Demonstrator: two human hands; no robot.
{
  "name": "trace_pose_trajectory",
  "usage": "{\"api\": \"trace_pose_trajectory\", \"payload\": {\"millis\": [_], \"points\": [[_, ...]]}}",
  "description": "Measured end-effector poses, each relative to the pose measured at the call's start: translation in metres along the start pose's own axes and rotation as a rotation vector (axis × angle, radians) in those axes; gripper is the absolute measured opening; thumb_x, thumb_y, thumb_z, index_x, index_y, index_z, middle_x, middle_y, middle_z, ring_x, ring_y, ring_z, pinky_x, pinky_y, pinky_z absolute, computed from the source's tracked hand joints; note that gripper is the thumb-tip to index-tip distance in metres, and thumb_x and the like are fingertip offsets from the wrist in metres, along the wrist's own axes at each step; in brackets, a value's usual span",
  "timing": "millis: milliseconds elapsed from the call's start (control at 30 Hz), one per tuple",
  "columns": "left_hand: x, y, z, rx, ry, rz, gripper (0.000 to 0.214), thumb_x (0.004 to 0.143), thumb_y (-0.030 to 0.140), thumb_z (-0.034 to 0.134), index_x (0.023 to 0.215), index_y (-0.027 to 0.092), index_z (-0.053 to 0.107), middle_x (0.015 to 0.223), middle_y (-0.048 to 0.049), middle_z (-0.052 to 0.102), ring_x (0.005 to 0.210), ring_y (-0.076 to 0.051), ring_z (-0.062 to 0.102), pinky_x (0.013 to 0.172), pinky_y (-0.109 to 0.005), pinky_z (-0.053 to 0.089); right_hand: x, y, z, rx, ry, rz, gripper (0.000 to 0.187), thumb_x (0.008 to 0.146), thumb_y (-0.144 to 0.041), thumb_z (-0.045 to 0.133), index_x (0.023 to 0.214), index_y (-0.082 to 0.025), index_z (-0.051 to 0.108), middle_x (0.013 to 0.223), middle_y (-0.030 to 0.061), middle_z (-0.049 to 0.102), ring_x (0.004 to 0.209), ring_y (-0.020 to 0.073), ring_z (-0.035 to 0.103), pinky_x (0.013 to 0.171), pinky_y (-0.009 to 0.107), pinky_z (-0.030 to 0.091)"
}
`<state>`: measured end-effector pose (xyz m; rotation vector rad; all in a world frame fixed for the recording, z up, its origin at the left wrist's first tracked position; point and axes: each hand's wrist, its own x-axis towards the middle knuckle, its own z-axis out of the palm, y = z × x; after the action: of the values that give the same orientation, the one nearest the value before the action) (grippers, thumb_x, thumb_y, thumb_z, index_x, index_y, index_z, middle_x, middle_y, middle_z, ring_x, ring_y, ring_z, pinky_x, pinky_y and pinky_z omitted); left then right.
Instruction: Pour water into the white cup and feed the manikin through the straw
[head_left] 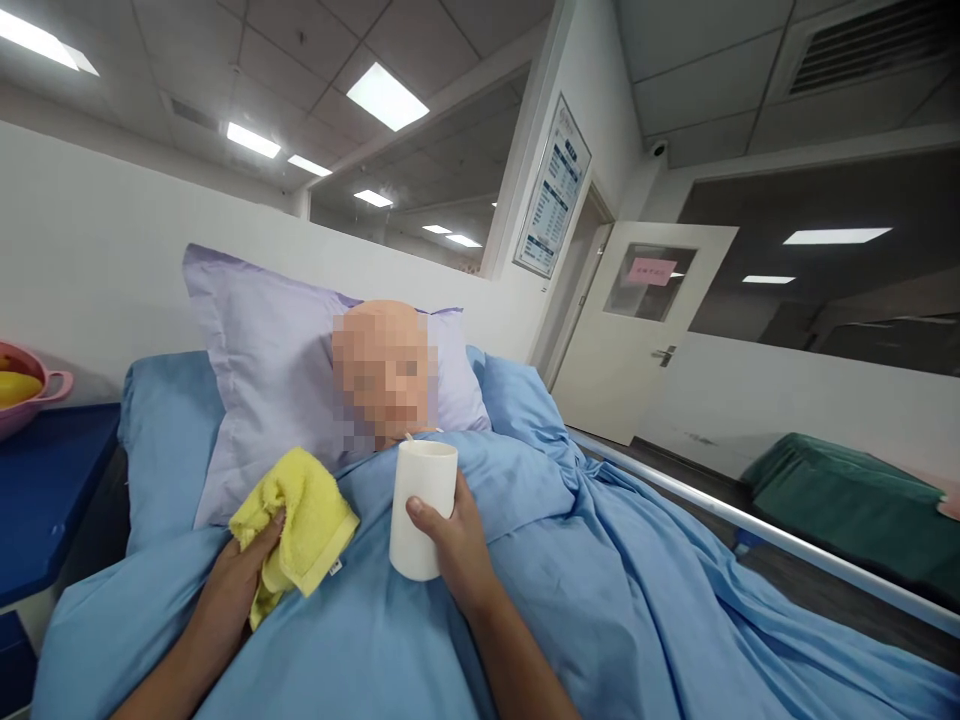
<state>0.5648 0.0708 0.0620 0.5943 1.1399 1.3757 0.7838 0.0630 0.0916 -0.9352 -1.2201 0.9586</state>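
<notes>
My left hand (244, 575) is closed on a bunched yellow towel (319, 530), with a small white tag at its lower corner. In my right hand (457, 545) is a white cup (424, 480), held upright with the thumb across its front. A thin pale stick or straw (409, 437) shows above the cup's far rim; its lower end is hidden. Just beyond the cup, a bald manikin head (386, 325) rests against a lavender pillow (262, 330). A blue quilt (525, 490) covers the manikin up to its neck and lies under both hands.
At the left stands a blue bedside table (71, 455) with a pink basket (52, 385) holding yellow items. A metal bed rail (772, 525) runs along the right side. Beyond it are something green and draped (847, 500) and a door (637, 350) standing ajar.
</notes>
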Motion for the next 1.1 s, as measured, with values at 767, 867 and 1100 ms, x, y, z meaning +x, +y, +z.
{"api": "trace_pose_trajectory", "payload": {"millis": [767, 867, 1100], "points": [[-0.006, 0.074, 0.04, 0.332, 0.081, 1.429, 0.032, 0.084, 0.032, 0.067, 0.112, 0.016, 0.065, 0.104, -0.008, 0.076, 0.091, -0.023, 0.073, 0.074, -0.029, 0.063, 0.0, 0.005, 0.0, 0.058, 0.14, -0.073, 0.063, 0.068, -0.054, 0.079, 0.114, -0.018, 0.057, 0.09, 0.0052, 0.066, 0.078, 0.0214, 0.063, 0.068, 0.033, 0.053], [0.007, 0.081, 0.071, 0.558, -0.239, 1.909, 0.036, 0.086, 0.017, 0.062, 0.122, 0.016, 0.06, 0.13, -0.0119, 0.066, 0.119, -0.026, 0.063, 0.1, -0.041, 0.056, 0.001, 0.005, -0.003, 0.13, 0.265, -0.081, 0.069, 0.067, -0.056, 0.079, 0.12, -0.019, 0.054, 0.095, 0.0076, 0.068, 0.08, 0.0249, 0.065, 0.067, 0.035, 0.055], [0.039, 0.068, 0.133, 1.092, -0.4, 2.363, 0.035, 0.092, 0.008, 0.049, 0.127, 0.009, 0.055, 0.123, -0.0133, 0.069, 0.124, -0.022, 0.06, 0.104, -0.039, 0.055, 0.007, 0.009, -0.012, 0.338, 0.345, -0.135, 0.061, 0.073, -0.05, 0.075, 0.123, -0.021, 0.054, 0.106, 0.007, 0.07, 0.087, 0.0238, 0.066, 0.078, 0.036, 0.055]]}}
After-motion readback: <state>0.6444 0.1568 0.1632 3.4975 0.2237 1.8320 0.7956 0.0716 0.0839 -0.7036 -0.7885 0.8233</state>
